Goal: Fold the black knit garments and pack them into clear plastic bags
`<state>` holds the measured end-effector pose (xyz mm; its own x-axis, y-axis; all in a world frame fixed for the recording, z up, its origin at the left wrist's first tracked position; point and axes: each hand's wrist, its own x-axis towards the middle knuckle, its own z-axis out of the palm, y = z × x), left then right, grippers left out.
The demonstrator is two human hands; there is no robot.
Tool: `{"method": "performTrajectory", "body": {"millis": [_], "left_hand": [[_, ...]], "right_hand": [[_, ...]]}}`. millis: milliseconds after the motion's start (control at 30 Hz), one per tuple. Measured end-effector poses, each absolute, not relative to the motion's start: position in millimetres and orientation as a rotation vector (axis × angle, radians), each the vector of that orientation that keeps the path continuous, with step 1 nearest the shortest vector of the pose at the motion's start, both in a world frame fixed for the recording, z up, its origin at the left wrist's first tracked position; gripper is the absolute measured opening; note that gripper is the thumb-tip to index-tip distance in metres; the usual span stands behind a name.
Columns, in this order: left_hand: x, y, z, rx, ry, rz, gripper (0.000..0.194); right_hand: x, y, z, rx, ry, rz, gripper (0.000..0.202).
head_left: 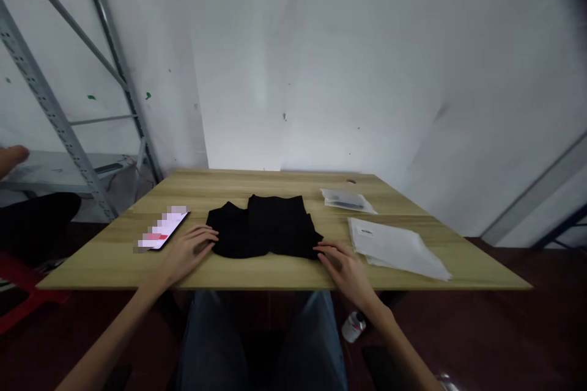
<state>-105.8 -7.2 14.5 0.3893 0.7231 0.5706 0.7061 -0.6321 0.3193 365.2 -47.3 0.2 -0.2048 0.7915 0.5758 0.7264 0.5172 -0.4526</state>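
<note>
A black garment (275, 229) lies spread on the wooden table in front of me, with folded layers and an uneven outline. Its exact kind cannot be made out. My left hand (195, 247) is at its lower left corner, thumb and fingertips closing on the cloth's edge. At the lower right corner, my right hand (342, 263) pinches the fabric between its thumb and fingers. Both hands rest low, close to the tabletop.
A phone (167, 229) with a lit screen lies left of the garment. On the right are a stack of frosted plastic bags (398, 247) and a smaller clear packet (347, 200). The table (275, 278) backs onto a white wall. A metal shelf (68, 134) and another person's hand (11, 159) are at left.
</note>
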Motion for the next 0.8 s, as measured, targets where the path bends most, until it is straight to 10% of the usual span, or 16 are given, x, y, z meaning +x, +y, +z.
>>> {"method": "performTrajectory", "body": {"millis": [800], "left_hand": [[-108,-10,38,2.311,1.413,1.001,0.035]], "right_hand": [[369,-46,7,-1.308,-1.733,0.386,0.049]]}}
